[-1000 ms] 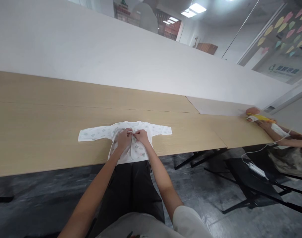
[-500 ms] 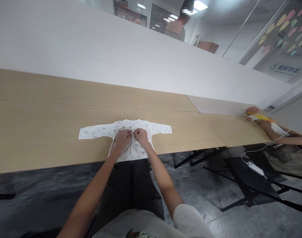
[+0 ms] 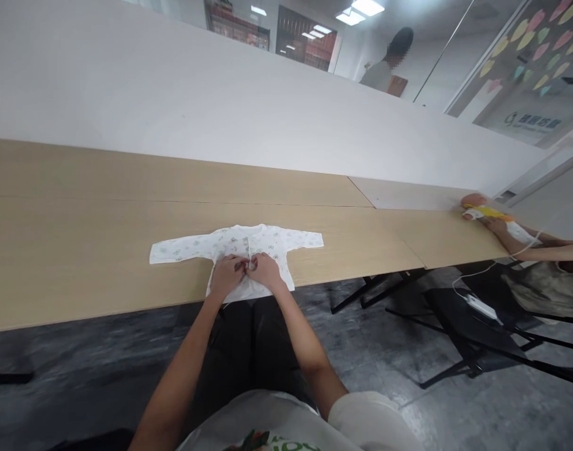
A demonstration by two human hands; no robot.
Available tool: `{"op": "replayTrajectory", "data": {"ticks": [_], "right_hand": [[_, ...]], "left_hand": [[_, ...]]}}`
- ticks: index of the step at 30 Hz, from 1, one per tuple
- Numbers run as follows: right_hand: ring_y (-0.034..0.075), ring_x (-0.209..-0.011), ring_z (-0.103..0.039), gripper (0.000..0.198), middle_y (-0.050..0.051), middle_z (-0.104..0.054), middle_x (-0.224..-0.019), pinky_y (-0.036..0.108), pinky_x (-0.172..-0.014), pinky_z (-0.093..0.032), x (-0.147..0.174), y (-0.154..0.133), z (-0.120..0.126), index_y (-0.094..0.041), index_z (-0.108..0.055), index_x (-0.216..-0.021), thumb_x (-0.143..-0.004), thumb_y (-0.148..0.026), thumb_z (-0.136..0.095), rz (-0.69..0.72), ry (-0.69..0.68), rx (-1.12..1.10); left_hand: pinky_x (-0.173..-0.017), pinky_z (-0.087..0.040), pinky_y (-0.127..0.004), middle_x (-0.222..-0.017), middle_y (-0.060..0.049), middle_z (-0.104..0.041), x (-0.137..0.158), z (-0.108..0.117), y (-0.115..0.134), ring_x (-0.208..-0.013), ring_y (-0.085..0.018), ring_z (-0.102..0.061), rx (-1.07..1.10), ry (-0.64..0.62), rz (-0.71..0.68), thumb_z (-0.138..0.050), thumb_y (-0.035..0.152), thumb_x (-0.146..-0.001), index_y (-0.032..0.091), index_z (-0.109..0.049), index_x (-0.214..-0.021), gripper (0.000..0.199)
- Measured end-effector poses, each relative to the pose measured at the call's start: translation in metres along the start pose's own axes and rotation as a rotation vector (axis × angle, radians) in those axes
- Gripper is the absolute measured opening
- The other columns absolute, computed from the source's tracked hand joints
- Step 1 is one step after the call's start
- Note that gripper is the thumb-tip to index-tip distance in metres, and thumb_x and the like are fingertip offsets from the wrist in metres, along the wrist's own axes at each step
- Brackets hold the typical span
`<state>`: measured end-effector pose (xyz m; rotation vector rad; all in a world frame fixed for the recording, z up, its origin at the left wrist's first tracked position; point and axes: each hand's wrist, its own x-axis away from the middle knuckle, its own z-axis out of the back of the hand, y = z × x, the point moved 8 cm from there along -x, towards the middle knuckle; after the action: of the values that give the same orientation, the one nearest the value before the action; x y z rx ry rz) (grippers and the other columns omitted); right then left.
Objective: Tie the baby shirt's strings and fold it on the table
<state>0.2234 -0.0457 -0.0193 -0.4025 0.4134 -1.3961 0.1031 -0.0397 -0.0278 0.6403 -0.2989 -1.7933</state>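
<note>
A small white baby shirt [image 3: 268,238] with a fine print lies spread on the table, both sleeves stretched out sideways and its hem at the table's front edge. My left hand [image 3: 227,274] pinches the cloth at the front opening, about the middle of the chest. Right beside it my right hand [image 3: 264,270] pinches the other side of the same opening. The fingertips of both hands nearly meet there. Whatever small fastening lies between them is hidden by the fingers.
The long wooden table [image 3: 79,232] runs along a white wall [image 3: 173,106]. At the far right another person's hands hold a doll [image 3: 474,200] in yellow and white. Black folding chairs [image 3: 460,326] stand at the right, one bearing a white power strip [image 3: 483,308]. Someone is behind the glass.
Both my hands have moved a little down the shirt's front opening, toward the hem. The shirt stays spread out. The person behind the glass has shifted right.
</note>
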Motion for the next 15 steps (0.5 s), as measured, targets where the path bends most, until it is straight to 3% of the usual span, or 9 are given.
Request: {"op": "replayTrajectory", "data": {"ticks": [7, 11, 15], "right_hand": [[0.019, -0.087, -0.065, 0.010, 0.007, -0.071, -0.092, 0.027, -0.079, -0.047, 0.001, 0.012, 0.001, -0.016, -0.069, -0.088, -0.080, -0.018, -0.064, -0.031, 0.100, -0.159], [0.017, -0.078, -0.068, 0.014, 0.004, -0.074, -0.083, 0.025, -0.077, -0.050, 0.002, 0.029, 0.002, -0.016, -0.073, -0.087, -0.081, -0.014, -0.061, -0.016, 0.160, -0.421], [0.015, -0.070, -0.066, 0.019, 0.001, -0.074, -0.078, 0.025, -0.073, -0.052, 0.002, 0.035, 0.002, -0.018, -0.074, -0.092, -0.078, -0.012, -0.061, 0.021, 0.194, -0.525]], "left_hand": [[-0.094, -0.046, -0.039, -0.100, -0.007, -0.072, 0.000, -0.003, -0.001, -0.100, -0.025, -0.063, 0.034, -0.015, -0.007, -0.047, 0.025, -0.081, 0.022, -0.076, -0.090, 0.031], [-0.096, -0.045, -0.040, -0.103, -0.006, -0.071, 0.002, -0.003, 0.003, -0.100, -0.026, -0.063, 0.019, 0.000, -0.042, -0.050, 0.039, -0.086, 0.024, -0.076, -0.094, 0.031], [-0.097, -0.043, -0.040, -0.103, -0.006, -0.072, 0.003, -0.003, 0.005, -0.102, -0.026, -0.063, -0.006, -0.003, -0.045, -0.051, 0.049, -0.088, 0.024, -0.075, -0.094, 0.035]]}}
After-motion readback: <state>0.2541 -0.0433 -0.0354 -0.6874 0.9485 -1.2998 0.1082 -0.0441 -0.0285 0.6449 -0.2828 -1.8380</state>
